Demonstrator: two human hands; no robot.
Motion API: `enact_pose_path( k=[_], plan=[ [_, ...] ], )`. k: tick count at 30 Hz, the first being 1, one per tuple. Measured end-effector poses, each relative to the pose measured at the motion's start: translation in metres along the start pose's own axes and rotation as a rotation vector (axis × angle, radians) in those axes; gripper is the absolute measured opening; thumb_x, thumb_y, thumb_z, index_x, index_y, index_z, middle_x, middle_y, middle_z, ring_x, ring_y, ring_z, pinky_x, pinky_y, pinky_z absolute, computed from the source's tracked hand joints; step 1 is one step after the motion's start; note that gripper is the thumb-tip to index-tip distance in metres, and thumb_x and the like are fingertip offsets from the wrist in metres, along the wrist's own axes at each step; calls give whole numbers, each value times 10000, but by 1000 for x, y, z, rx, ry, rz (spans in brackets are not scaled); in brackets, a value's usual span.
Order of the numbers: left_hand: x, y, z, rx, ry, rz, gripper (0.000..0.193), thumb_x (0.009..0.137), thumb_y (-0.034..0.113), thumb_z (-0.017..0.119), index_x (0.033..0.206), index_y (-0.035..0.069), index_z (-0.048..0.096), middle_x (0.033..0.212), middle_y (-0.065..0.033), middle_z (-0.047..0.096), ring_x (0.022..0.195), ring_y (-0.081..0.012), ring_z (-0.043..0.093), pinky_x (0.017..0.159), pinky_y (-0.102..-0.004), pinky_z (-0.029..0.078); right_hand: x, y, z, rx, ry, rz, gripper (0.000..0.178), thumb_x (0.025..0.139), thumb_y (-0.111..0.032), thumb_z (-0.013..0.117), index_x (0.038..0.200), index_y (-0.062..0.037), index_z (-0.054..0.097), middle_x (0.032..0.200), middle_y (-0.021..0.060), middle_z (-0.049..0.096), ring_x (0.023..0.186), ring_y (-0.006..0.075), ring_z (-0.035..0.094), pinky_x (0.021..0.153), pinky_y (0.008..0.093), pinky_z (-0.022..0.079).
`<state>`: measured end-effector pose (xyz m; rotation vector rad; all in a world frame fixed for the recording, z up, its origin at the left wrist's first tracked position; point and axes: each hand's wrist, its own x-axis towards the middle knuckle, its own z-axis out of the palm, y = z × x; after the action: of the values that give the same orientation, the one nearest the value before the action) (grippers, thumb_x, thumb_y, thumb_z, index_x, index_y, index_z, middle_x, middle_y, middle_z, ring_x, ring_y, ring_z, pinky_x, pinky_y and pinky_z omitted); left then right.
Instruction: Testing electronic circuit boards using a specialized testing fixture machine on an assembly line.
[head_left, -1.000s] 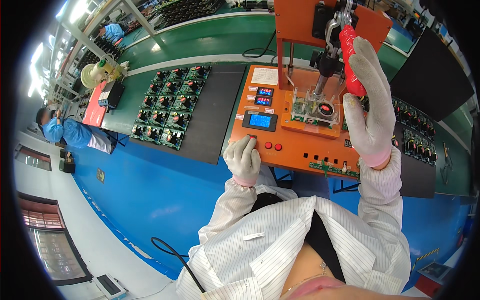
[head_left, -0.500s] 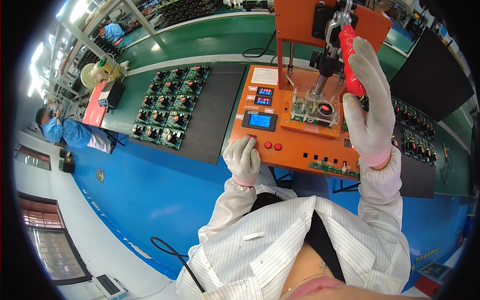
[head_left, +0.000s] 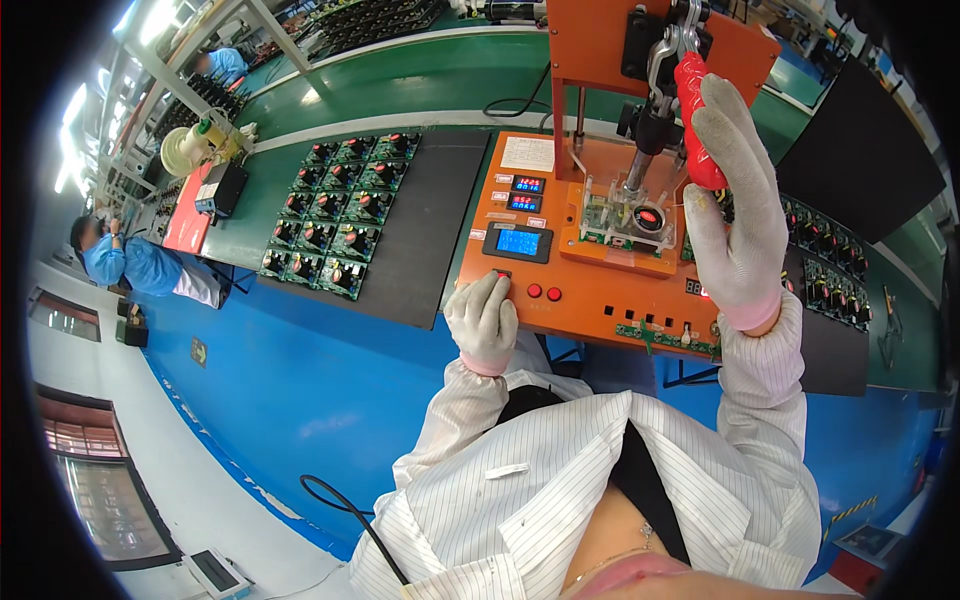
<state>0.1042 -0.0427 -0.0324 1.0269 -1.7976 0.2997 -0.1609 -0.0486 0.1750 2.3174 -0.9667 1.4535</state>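
Observation:
My left hand (head_left: 482,318), in a pale glove with a pink cuff, is closed at the front left corner of the orange test machine (head_left: 590,300). Its bent fingertips touch a small switch (head_left: 504,274), and no held object shows. My right hand (head_left: 738,205), gloved too, is open with fingers stretched upward and its palm side against the red handle (head_left: 697,125) of a toggle clamp. Under the clamp's metal rod (head_left: 637,170), a clear fixture plate (head_left: 622,218) sits over a green circuit board with a round black-and-red part (head_left: 649,218).
Rows of circuit boards (head_left: 335,205) lie on a black mat (head_left: 430,230) to the left; more boards (head_left: 838,290) are at the right. A lit blue display (head_left: 518,241) and two red buttons (head_left: 545,292) are on the machine. A person in blue (head_left: 135,262) sits far left.
The lit readouts on the machine have changed. Red now shows on the switch at my left fingertips. Both hands stay in nearly the same places.

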Motion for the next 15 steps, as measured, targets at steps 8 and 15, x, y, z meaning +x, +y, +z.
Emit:
enact_pose_path(
  k=[8,15],
  plan=[
    [0,2,-2,22,-7,-12,255,791,13,595,1022,12,704,1059,-111,695,939,-265,626,857,-398,485,10,7,5,-52,46,-114,463,843,1,648,1297,-60,580,1393,158,538,1265,392,529,994,459,467],
    [15,3,-10,13,-178,-39,263,782,58,642,1028,-24,682,1065,-150,672,934,-306,632,818,-425,512,33,37,16,-16,186,-382,319,900,-67,623,1212,-49,557,1214,166,626,1145,333,603,938,433,495]
  ],
)
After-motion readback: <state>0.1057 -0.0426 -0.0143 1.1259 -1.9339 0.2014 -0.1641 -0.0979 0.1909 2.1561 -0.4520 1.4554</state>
